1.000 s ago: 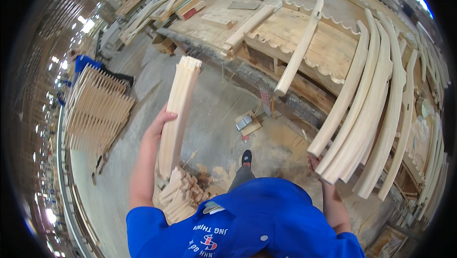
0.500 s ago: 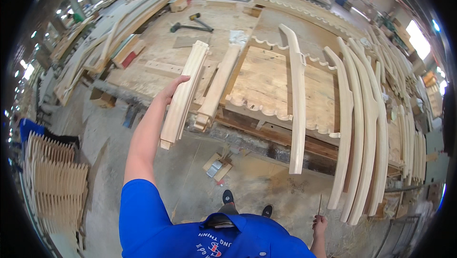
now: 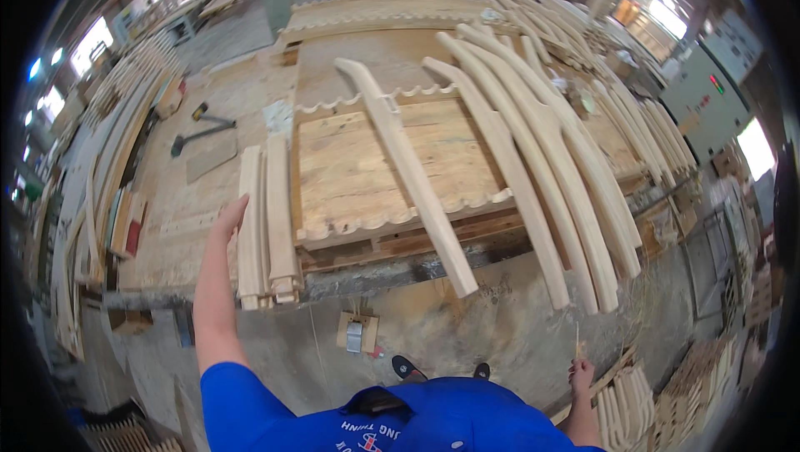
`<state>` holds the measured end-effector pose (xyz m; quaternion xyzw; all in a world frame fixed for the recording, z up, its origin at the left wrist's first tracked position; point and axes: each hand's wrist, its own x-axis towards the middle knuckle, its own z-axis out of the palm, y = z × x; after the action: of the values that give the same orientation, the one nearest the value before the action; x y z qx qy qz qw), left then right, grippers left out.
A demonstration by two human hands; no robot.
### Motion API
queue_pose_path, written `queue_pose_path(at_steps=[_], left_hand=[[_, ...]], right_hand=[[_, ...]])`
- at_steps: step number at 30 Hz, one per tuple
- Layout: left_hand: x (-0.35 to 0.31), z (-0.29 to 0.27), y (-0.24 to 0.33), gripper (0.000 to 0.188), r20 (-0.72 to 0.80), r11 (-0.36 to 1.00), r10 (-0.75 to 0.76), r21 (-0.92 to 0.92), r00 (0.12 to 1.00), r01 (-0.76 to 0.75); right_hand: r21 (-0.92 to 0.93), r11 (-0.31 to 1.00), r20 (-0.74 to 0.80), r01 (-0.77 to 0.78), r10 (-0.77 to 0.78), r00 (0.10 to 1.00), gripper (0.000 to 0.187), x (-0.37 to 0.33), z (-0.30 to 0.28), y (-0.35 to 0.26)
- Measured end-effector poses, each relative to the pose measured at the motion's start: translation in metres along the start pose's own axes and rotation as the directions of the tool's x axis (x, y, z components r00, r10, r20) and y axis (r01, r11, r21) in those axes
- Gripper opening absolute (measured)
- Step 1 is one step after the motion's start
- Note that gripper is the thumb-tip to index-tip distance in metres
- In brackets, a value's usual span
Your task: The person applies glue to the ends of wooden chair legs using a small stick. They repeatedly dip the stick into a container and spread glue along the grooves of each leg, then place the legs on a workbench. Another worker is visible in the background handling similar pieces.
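My left hand rests against the left side of a bundle of pale wooden pieces, with a finger stretched out along its edge. The rest of its fingers are hard to see. Right beside that bundle lies a similar long wooden piece, and both end near the table's front edge. Low at the right, my right hand is closed round a thin stick that points up. Whether the stick is a tool is too small to tell.
A curved post and several more curved posts lie across scalloped rails, their ends overhanging the worktable. Mallets lie farther back. A grey cabinet stands at far right; stacked slats are at lower right.
My view has turned to the right. The bundle at my left hand now lies farther onto the table, closer against the neighbouring piece. My right hand still holds the thin stick.
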<state>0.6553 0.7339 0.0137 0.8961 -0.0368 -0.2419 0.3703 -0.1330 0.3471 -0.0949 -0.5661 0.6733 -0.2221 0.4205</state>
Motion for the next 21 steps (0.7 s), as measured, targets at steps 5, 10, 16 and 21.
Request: queue_pose_path(at_steps=[5,10,16,21], left_hand=[[-0.033,0.048,0.038,0.060,-0.350,0.815,0.502,0.496,0.791,-0.299],[-0.214,0.164,0.146,0.045,0.034,0.427,0.791,-0.746,0.611,-0.511],[-0.377,0.279,0.265,0.041,-0.124,0.037,0.984,-0.542,0.124,-0.840],[-0.349,0.394,0.263,0.063,-0.163,0.470,0.879,0.125,0.449,-0.874]], right_hand=[[-0.041,0.999,-0.224,0.036,-0.044,0.974,0.018,0.019,-0.035,0.018],[0.184,0.980,-0.365,-0.078,0.141,0.920,0.011,0.041,-0.055,0.045],[0.442,0.893,-0.224,-0.086,0.203,0.953,0.011,0.083,-0.092,0.075],[0.519,0.849,-0.226,-0.098,0.247,0.942,0.015,0.102,-0.156,0.139]])
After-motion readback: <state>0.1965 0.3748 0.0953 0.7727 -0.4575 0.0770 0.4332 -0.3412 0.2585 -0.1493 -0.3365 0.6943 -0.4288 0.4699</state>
